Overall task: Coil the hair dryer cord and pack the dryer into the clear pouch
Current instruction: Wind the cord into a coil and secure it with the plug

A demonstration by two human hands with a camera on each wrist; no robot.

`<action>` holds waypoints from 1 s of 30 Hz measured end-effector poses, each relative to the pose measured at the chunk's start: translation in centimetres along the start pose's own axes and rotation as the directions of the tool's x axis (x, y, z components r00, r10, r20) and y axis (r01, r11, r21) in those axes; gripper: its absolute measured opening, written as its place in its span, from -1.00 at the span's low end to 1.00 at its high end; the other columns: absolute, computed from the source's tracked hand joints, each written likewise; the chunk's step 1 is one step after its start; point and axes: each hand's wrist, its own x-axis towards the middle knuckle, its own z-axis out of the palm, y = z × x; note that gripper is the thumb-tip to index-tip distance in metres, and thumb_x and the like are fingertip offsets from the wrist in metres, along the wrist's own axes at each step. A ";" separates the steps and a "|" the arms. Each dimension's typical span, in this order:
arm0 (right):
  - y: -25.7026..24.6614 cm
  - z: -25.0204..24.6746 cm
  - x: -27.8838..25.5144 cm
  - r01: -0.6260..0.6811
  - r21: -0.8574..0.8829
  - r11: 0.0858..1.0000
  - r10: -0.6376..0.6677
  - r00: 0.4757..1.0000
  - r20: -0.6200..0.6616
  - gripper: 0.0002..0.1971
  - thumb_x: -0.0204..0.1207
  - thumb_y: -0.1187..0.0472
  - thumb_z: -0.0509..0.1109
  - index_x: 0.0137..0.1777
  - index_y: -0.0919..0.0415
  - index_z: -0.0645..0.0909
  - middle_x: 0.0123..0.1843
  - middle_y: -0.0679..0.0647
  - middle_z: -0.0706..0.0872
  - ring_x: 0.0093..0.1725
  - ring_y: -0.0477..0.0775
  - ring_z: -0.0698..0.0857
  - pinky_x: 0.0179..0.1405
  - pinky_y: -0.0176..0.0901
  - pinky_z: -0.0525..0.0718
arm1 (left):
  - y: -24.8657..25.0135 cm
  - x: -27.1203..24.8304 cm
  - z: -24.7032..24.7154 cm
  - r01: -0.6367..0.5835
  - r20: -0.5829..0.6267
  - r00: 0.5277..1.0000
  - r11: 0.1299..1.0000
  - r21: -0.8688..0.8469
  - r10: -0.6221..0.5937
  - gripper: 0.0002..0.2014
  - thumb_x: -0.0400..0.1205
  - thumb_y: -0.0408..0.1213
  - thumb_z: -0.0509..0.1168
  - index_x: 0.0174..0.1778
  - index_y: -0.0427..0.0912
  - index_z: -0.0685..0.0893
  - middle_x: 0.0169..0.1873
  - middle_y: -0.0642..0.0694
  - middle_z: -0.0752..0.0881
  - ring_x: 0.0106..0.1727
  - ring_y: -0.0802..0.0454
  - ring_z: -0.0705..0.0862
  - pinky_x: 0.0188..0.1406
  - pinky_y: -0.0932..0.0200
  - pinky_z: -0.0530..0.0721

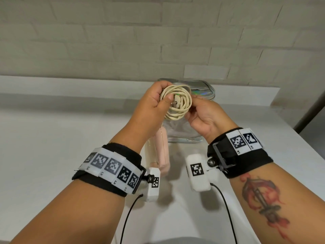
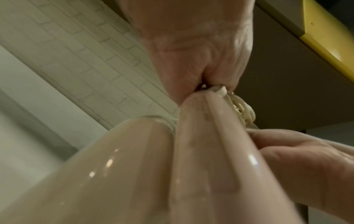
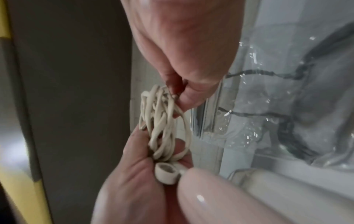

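A coil of cream cord is held up between both hands above the white table. My left hand grips the coil's left side, thumb across the loops beside the plug. My right hand pinches the right side of the cord coil. The pink hair dryer hangs below my left hand; its glossy body fills the left wrist view. Its handle end lies against my left palm. The clear pouch stands upright just behind the coil.
A white table runs back to a raised ledge under a pale brick wall. The table's right edge drops off near a dark post. Black camera cables trail from both wrists toward me.
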 end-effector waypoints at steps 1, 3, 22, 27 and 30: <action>0.0 0.0 -0.1 -0.011 0.048 0.999 0.011 1.000 -0.002 -0.85 0.61 0.43 0.24 -0.02 0.39 0.65 -0.21 0.17 0.74 -0.33 -0.01 0.74 -0.36 -0.25 0.77 | -0.1 -0.1 0.0 -0.003 0.030 1.000 1.000 0.011 0.003 -0.72 0.64 -0.34 0.16 0.19 0.07 0.57 0.18 -0.13 0.69 0.17 0.03 0.67 0.26 -0.07 0.64; -0.2 -0.2 -0.2 -0.027 0.074 0.997 0.027 1.000 0.000 -0.86 0.60 0.43 0.25 -0.03 0.38 0.65 -0.16 0.19 0.73 -0.26 0.02 0.73 -0.32 -0.23 0.77 | 0.0 -0.2 0.2 0.011 0.066 0.998 1.000 0.023 -0.013 -0.60 0.61 -0.36 0.12 0.31 0.12 0.52 0.31 -0.17 0.59 0.30 -0.02 0.62 0.37 -0.13 0.57; -0.4 -0.4 -1.2 -0.114 -0.232 0.966 0.165 0.962 0.216 -0.82 0.58 0.33 0.31 0.11 0.33 0.67 -0.16 0.16 0.77 -0.25 0.01 0.76 -0.20 -0.21 0.75 | 0.5 -0.3 -0.8 0.097 0.160 0.984 0.985 -0.144 -0.074 -0.42 0.56 -0.73 0.17 0.40 -0.07 0.48 0.15 -0.06 0.66 0.13 0.23 0.67 0.11 0.30 0.64; -1.1 -0.5 -1.1 0.008 -0.412 0.911 0.100 0.966 0.240 -0.83 0.52 0.45 0.35 0.06 0.30 0.66 -0.12 0.19 0.67 -0.19 0.03 0.61 -0.19 -0.23 0.62 | 0.6 0.0 -0.2 0.068 0.079 0.995 0.992 -0.109 -0.059 -0.54 0.59 -0.65 0.22 0.26 -0.04 0.51 0.00 0.05 0.66 -0.09 0.38 0.67 -0.10 0.42 0.63; -1.3 -0.2 -1.0 0.025 -0.324 0.946 0.045 0.978 0.204 -0.81 0.52 0.51 0.33 0.11 0.42 0.62 -0.13 0.23 0.73 -0.25 0.04 0.75 -0.19 -0.19 0.77 | 0.5 0.1 0.2 0.064 0.061 0.996 0.996 -0.058 -0.061 -0.54 0.52 -0.53 0.25 0.21 0.09 0.51 0.03 0.10 0.67 0.00 0.30 0.66 0.03 0.31 0.65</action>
